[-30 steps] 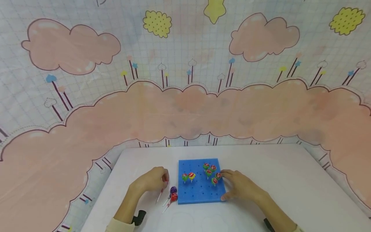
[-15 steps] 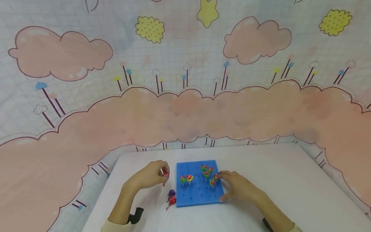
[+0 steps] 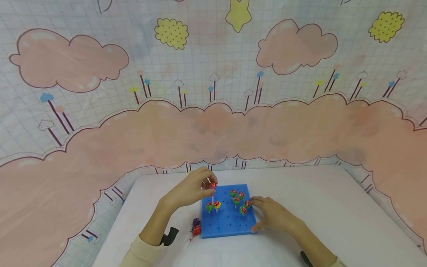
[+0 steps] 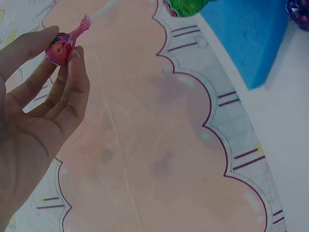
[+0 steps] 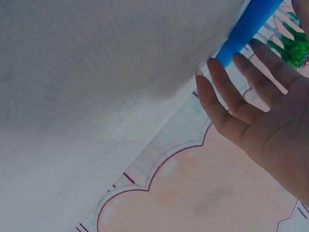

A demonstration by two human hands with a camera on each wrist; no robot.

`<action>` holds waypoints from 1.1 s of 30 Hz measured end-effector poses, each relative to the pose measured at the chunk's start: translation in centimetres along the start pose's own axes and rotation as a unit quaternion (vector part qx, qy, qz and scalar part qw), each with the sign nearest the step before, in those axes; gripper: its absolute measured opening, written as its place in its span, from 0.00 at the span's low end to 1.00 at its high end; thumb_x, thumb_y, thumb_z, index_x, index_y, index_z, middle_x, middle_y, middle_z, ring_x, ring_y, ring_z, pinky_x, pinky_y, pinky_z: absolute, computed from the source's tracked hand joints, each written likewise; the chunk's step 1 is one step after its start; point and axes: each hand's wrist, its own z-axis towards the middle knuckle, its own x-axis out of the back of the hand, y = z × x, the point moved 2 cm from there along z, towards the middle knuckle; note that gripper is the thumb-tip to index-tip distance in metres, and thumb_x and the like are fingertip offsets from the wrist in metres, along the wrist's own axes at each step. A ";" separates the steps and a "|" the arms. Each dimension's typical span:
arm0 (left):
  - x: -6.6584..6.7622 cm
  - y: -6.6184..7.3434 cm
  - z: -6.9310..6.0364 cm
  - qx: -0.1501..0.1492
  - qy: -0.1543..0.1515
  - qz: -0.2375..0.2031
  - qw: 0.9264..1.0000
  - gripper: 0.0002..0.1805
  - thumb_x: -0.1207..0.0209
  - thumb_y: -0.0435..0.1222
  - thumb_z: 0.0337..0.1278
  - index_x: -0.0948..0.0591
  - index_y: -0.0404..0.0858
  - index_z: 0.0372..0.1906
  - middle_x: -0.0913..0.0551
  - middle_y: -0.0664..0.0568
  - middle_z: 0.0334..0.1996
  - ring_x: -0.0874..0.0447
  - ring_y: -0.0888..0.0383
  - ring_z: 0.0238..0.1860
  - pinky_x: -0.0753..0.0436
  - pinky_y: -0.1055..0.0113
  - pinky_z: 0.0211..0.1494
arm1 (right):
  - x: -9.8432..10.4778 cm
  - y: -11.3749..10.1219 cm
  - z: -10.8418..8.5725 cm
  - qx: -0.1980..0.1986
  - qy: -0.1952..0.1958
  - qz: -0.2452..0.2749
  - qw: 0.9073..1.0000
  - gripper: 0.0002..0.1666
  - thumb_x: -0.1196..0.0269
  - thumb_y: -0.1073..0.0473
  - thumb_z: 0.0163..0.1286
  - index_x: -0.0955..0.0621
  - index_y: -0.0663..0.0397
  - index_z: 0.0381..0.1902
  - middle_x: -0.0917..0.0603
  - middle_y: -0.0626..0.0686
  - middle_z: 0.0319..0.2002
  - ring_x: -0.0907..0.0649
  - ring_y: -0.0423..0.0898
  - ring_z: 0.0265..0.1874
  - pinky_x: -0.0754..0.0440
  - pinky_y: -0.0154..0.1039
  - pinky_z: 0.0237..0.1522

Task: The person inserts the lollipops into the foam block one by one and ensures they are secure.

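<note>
My left hand point(image 3: 191, 188) pinches a red lollipop point(image 3: 213, 185) by its wrapped head over the far left part of the blue board point(image 3: 225, 230). Its white stick points down toward the board; whether the tip touches cannot be seen. In the left wrist view, thumb and fingertips grip the pink-red wrapper point(image 4: 59, 50). Beside the board's right edge rests my right hand point(image 3: 276, 216), fingers extended and thumb near the front corner. Just in front of the held one, a green lollipop point(image 3: 209, 206) and a yellow lollipop point(image 3: 217, 205) stand upright in the board.
Several red-and-green lollipops point(image 3: 236, 200) stand in the board's right half, close to my right fingers. Left of the board, a purple lollipop point(image 3: 196, 221) and a red lollipop point(image 3: 197, 230) lie on the white table point(image 3: 310, 193). A patterned cloth point(image 3: 186, 133) hangs behind.
My left hand has carried the red lollipop from beside the board up and right, over its far left part. The right hand stays at the board's right edge.
</note>
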 end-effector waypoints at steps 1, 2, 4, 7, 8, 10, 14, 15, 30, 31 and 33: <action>-0.1 0.2 0.2 -0.004 0.000 -0.004 1.000 0.11 0.30 0.38 0.66 0.17 0.45 0.49 0.21 0.58 0.43 0.18 0.61 0.45 0.14 0.71 0.47 | -0.1 0.0 0.0 0.000 0.001 0.000 1.000 0.57 0.18 0.34 0.47 0.23 0.53 0.71 0.22 0.55 0.70 0.26 0.63 0.71 0.28 0.65 0.70; -0.3 0.3 0.3 -0.008 0.000 -0.008 1.000 0.11 0.30 0.38 0.66 0.17 0.45 0.49 0.21 0.58 0.43 0.18 0.61 0.46 0.14 0.71 0.48 | -0.1 0.0 0.0 -0.001 0.001 0.001 1.000 0.57 0.18 0.34 0.47 0.22 0.53 0.71 0.22 0.55 0.70 0.26 0.63 0.71 0.28 0.65 0.70; -0.6 0.5 0.6 -0.013 -0.001 -0.015 1.000 0.11 0.30 0.38 0.65 0.17 0.45 0.50 0.20 0.58 0.44 0.17 0.61 0.46 0.14 0.71 0.48 | -0.2 0.0 0.0 -0.005 0.001 0.001 1.000 0.57 0.18 0.34 0.47 0.23 0.52 0.71 0.22 0.54 0.71 0.26 0.62 0.72 0.29 0.65 0.71; -1.0 0.6 0.9 -0.020 -0.003 -0.024 1.000 0.11 0.29 0.38 0.65 0.17 0.45 0.50 0.20 0.59 0.44 0.18 0.62 0.46 0.14 0.72 0.48 | -0.3 -0.1 -0.1 -0.009 0.002 0.001 1.000 0.57 0.18 0.35 0.47 0.23 0.52 0.71 0.22 0.54 0.71 0.27 0.63 0.72 0.30 0.66 0.71; -1.2 0.5 1.0 -0.023 -0.005 -0.024 0.999 0.12 0.29 0.38 0.65 0.16 0.44 0.50 0.20 0.60 0.44 0.18 0.62 0.46 0.14 0.72 0.48 | -0.3 -0.1 -0.1 -0.010 0.002 0.000 1.000 0.57 0.18 0.34 0.47 0.23 0.52 0.71 0.22 0.54 0.71 0.27 0.63 0.72 0.30 0.66 0.71; -1.5 0.5 1.2 -0.026 -0.007 -0.027 0.999 0.12 0.29 0.37 0.65 0.16 0.43 0.50 0.20 0.60 0.44 0.18 0.62 0.46 0.14 0.72 0.48 | -0.3 -0.1 -0.1 -0.014 0.001 -0.003 1.000 0.57 0.18 0.34 0.46 0.23 0.52 0.71 0.22 0.54 0.71 0.27 0.63 0.72 0.29 0.66 0.70; -2.1 0.4 1.5 -0.030 -0.015 -0.031 0.999 0.12 0.28 0.35 0.63 0.17 0.45 0.49 0.20 0.59 0.43 0.17 0.60 0.46 0.14 0.72 0.48 | -0.3 -0.1 -0.2 -0.025 -0.001 0.000 1.000 0.58 0.17 0.34 0.46 0.23 0.51 0.71 0.22 0.54 0.71 0.27 0.63 0.72 0.29 0.67 0.70; -2.2 0.4 1.5 -0.031 -0.017 -0.033 0.999 0.12 0.28 0.35 0.63 0.17 0.45 0.49 0.20 0.59 0.43 0.17 0.60 0.46 0.13 0.71 0.48 | -0.3 -0.2 -0.2 -0.027 -0.002 0.001 1.000 0.57 0.17 0.34 0.45 0.22 0.51 0.71 0.22 0.53 0.71 0.27 0.63 0.72 0.29 0.67 0.70; -4.1 -0.4 1.7 -0.037 -0.046 -0.010 0.998 0.11 0.28 0.37 0.63 0.16 0.46 0.47 0.19 0.58 0.41 0.19 0.59 0.43 0.15 0.74 0.45 | -0.3 -0.6 -0.5 -0.027 -0.007 0.006 1.000 0.57 0.18 0.33 0.46 0.22 0.50 0.71 0.22 0.54 0.71 0.27 0.63 0.72 0.31 0.68 0.71; -4.2 -0.5 1.7 -0.037 -0.049 -0.008 0.998 0.11 0.28 0.37 0.63 0.16 0.46 0.47 0.19 0.59 0.41 0.19 0.59 0.43 0.15 0.74 0.45 | -0.3 -0.6 -0.5 -0.025 -0.007 0.007 1.000 0.57 0.18 0.33 0.46 0.22 0.50 0.71 0.22 0.54 0.71 0.27 0.63 0.72 0.30 0.68 0.70; -4.5 -0.7 1.7 -0.036 -0.052 -0.002 0.998 0.11 0.28 0.38 0.63 0.16 0.47 0.47 0.19 0.60 0.41 0.19 0.59 0.42 0.16 0.74 0.44 | -0.2 -0.7 -0.6 -0.022 -0.007 0.007 1.000 0.57 0.18 0.33 0.46 0.22 0.51 0.71 0.22 0.54 0.71 0.27 0.63 0.71 0.30 0.68 0.70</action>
